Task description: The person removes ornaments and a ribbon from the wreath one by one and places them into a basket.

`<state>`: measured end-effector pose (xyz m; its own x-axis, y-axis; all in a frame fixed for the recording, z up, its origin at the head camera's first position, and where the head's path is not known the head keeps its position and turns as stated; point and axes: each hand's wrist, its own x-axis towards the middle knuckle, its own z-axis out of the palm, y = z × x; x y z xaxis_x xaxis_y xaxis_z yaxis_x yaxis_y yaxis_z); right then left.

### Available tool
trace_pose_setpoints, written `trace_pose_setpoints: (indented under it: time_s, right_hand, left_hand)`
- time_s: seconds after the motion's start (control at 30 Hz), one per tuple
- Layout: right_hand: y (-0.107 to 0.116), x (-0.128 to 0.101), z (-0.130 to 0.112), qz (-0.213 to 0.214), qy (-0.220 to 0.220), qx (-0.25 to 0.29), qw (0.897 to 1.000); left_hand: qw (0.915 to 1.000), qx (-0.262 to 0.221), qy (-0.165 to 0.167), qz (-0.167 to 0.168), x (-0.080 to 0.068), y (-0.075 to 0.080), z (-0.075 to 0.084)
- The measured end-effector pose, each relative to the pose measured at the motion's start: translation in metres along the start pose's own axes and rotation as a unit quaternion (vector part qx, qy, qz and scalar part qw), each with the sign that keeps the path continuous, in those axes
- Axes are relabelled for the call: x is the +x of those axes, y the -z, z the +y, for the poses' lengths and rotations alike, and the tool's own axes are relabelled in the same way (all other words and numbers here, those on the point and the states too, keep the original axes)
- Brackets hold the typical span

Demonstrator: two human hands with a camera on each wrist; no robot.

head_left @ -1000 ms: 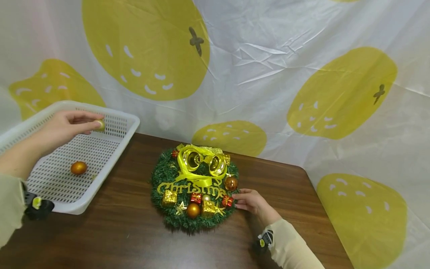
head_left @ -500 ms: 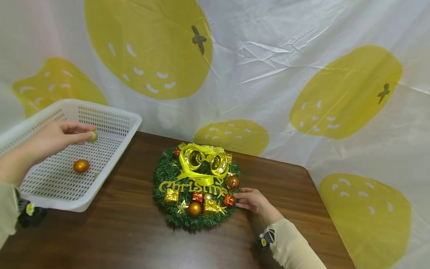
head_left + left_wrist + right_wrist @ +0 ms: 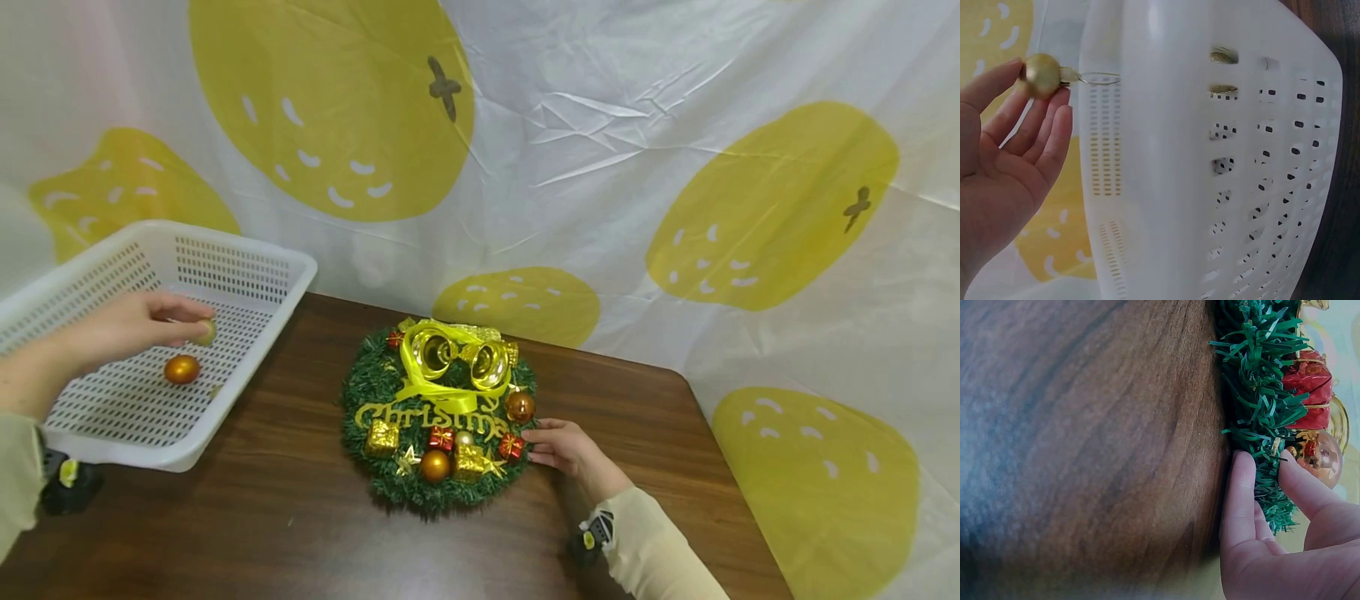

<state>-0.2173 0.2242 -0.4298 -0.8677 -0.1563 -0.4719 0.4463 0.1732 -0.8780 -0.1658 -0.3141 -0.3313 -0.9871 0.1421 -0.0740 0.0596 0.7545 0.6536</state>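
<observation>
You wear a pale beige long-sleeved top; its soft cloth left sleeve (image 3: 17,479) covers your forearm and ends short of the wrist, and the matching right sleeve (image 3: 652,550) does the same. Both of your hands, the left hand (image 3: 120,327) and the right hand (image 3: 566,448), are bare. A small black wrist-mounted camera with a yellow-green spot (image 3: 69,483) sits under your left cuff, and another black wrist camera (image 3: 591,537) is strapped beside your right cuff.

The right hand (image 3: 1279,550) lies on the brown wooden table (image 3: 1085,444), its fingers (image 3: 1240,500) pressed against the green needles at the wreath (image 3: 1260,394) edge. A red gift box (image 3: 1310,384) and a shiny copper ball (image 3: 1319,456) sit on the wreath just beyond the fingertips.
</observation>
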Motion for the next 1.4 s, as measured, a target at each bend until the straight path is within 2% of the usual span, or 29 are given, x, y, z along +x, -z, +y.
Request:
trace_pose_setpoints:
  time_s: [0.33,0.63,0.8,1.0,1.2,1.4]
  right_hand:
    - [0.002,-0.001,-0.001,-0.001,0.000,0.005,1.000]
    - [0.002,-0.001,-0.001,-0.003,0.003,0.009,1.000]
    - [0.001,-0.001,-0.001,0.000,0.002,0.012,1.000]
    - [0.001,-0.001,-0.002,0.005,0.005,0.012,1.000]
    - [-0.002,-0.001,-0.001,0.004,0.000,0.015,1.000]
    - [-0.002,-0.002,0.000,0.002,0.003,0.020,1.000]
  left_hand:
    - [0.9992,-0.028,-0.023,-0.020,0.001,-0.001,0.006]
    - [0.9964,-0.078,-0.032,-0.013,0.012,-0.012,0.038]
    - [0.9891,-0.133,-0.063,-0.012,0.021,-0.028,0.055]
    - [0.9726,-0.210,-0.097,-0.026,0.033,-0.058,0.074]
    - [0.9631,-0.232,-0.128,-0.047,0.044,-0.091,0.088]
    - [0.9551,-0.250,-0.145,-0.065,0.047,-0.115,0.099]
